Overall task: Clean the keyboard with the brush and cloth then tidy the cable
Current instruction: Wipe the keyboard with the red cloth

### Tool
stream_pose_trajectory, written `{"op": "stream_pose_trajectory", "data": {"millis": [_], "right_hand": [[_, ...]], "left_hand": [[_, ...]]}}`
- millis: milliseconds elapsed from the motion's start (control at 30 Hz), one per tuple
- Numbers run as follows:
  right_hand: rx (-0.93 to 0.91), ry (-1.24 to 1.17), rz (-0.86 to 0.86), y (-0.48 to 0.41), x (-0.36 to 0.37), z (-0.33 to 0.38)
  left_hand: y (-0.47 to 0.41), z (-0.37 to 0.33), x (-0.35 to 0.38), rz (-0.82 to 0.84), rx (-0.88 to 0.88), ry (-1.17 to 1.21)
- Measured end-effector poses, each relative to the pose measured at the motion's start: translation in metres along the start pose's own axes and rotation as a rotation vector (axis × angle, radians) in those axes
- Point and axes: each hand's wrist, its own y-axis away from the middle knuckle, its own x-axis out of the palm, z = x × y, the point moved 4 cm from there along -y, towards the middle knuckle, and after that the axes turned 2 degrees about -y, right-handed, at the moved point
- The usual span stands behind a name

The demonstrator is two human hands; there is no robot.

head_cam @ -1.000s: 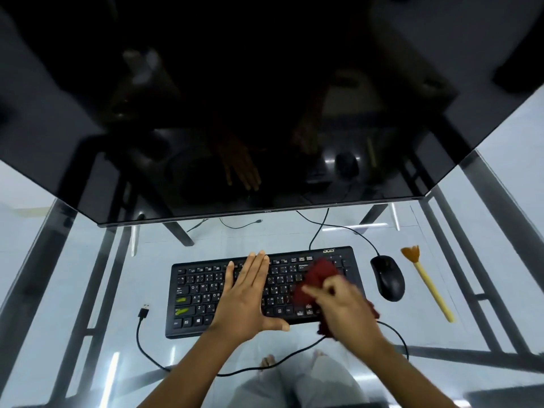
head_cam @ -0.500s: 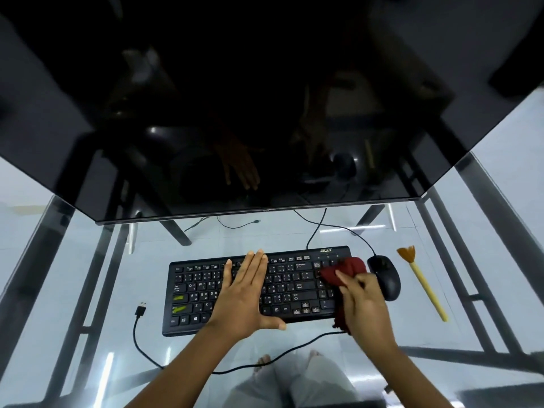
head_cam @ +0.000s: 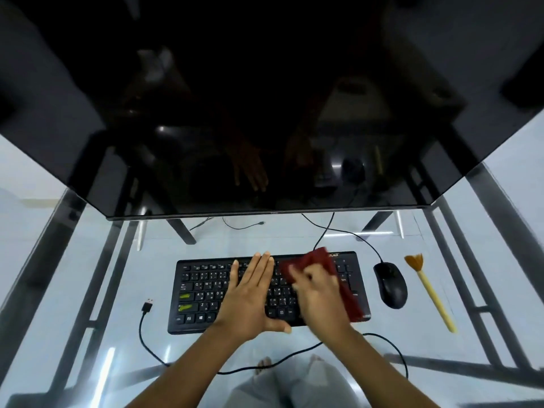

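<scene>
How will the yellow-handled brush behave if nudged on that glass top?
The brush has a slim, round-looking handle lying flat on the glass table, so it would probably roll or skid. It looks light. The fanned bristles would likely flex, not push back.

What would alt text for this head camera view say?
A person's right hand wipes a red cloth over a black keyboard while the left hand lies flat on the keys. A black mouse and yellow brush lie to the right on the glass desk.
</scene>
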Motion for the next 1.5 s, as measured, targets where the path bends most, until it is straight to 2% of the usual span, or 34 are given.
{"op": "stream_pose_trajectory", "data": {"millis": [33, 67, 133, 167, 200, 267, 333, 400, 433, 467, 533, 600, 633, 700, 767, 800, 833, 900, 933, 967, 1000, 1033, 1067, 1167, 1200, 1233, 1300, 1333, 1367, 1400, 1500], "right_hand": [[-0.149, 0.036, 0.066, 0.001, 0.002, 0.007], [-0.217, 0.031, 0.082, -0.002, -0.004, 0.009], [-0.096, -0.074, 0.031, -0.015, -0.027, -0.008], [-0.015, 0.015, -0.064, -0.022, -0.037, -0.022], [0.108, -0.017, -0.116, -0.027, -0.044, -0.034], [0.211, -0.057, -0.106, -0.026, -0.034, -0.039], [0.082, 0.066, 0.010, -0.017, -0.010, -0.012], [-0.207, 0.091, 0.130, 0.002, 0.008, 0.010], [-0.313, 0.101, 0.136, 0.005, 0.003, 0.011], [-0.302, 0.094, 0.104, 0.002, -0.005, 0.002], [0.014, -0.011, -0.052, -0.012, -0.031, -0.032], [0.336, -0.085, -0.109, -0.020, -0.040, -0.054], [0.303, -0.034, -0.119, -0.021, -0.033, -0.052], [0.114, 0.011, -0.042, -0.007, -0.016, -0.024], [-0.183, 0.039, 0.108, 0.019, -0.008, 0.003], [-0.256, 0.063, 0.171, 0.026, -0.010, 0.003], [-0.228, 0.055, 0.176, 0.028, -0.016, -0.004], [0.063, -0.077, 0.056, 0.022, -0.039, -0.034], [0.226, -0.178, -0.040, 0.021, -0.044, -0.055], [0.386, -0.410, -0.102, 0.026, -0.043, -0.070], [0.419, -0.472, -0.120, 0.028, -0.040, -0.072], [0.363, -0.434, -0.122, 0.029, -0.040, -0.060], [0.225, -0.311, -0.086, 0.031, -0.033, -0.043], [-0.221, 0.019, 0.177, 0.054, -0.014, 0.002], [-0.301, 0.063, 0.232, 0.056, -0.015, -0.003], [-0.269, 0.030, 0.248, 0.052, -0.021, -0.014], [-0.037, -0.016, 0.152, 0.036, -0.043, -0.044], [0.143, -0.060, 0.110, 0.033, -0.046, -0.059], [0.237, -0.194, 0.067, 0.044, -0.048, -0.068], [0.271, -0.206, 0.053, 0.046, -0.048, -0.064], [-0.165, 0.064, 0.133, 0.067, -0.026, -0.031]], "left_hand": [[0.000, 0.000, 0.001, 0.002, 0.006, -0.004], [0.001, 0.001, 0.001, 0.004, 0.008, -0.006], [0.001, 0.000, 0.000, -0.005, 0.001, 0.000], [0.001, 0.000, -0.002, -0.012, -0.001, 0.002], [0.002, -0.001, -0.002, -0.012, 0.002, 0.000], [0.001, 0.000, -0.001, -0.014, 0.008, -0.007], [0.000, 0.002, 0.002, -0.025, 0.007, -0.007], [0.000, 0.004, 0.006, -0.011, 0.011, -0.008], [0.000, 0.003, 0.006, -0.004, 0.013, -0.008], [0.000, 0.003, 0.005, -0.006, 0.014, -0.010], [0.000, 0.003, 0.003, -0.021, 0.011, -0.015], [0.001, 0.002, 0.002, -0.020, 0.013, -0.018], [0.001, 0.002, 0.001, -0.017, 0.013, -0.025], [0.001, 0.004, 0.004, 0.010, 0.001, -0.035], [0.001, 0.003, 0.005, 0.017, 0.004, -0.037], [0.001, 0.003, 0.006, 0.017, 0.009, -0.039], [0.000, 0.003, 0.004, 0.013, 0.012, -0.042], [0.001, 0.003, 0.003, 0.004, 0.011, -0.038], [0.001, 0.003, 0.003, 0.001, 0.013, -0.037], [0.001, 0.003, 0.003, 0.003, 0.015, -0.040], [0.001, 0.003, 0.003, 0.011, 0.013, -0.044], [0.001, 0.003, 0.004, 0.018, 0.005, -0.048], [0.001, 0.003, 0.005, 0.019, -0.002, -0.050], [0.000, 0.003, 0.007, 0.038, -0.004, -0.073], [0.000, 0.004, 0.007, 0.042, -0.005, -0.078], [0.000, 0.004, 0.006, 0.039, -0.007, -0.075], [0.000, 0.003, 0.003, 0.019, -0.004, -0.064], [0.000, 0.002, 0.002, 0.010, 0.002, -0.066], [0.001, 0.001, 0.001, 0.009, 0.004, -0.068], [0.001, 0.001, 0.001, 0.006, 0.002, -0.071], [0.001, 0.002, 0.001, -0.010, -0.011, -0.064]]}}
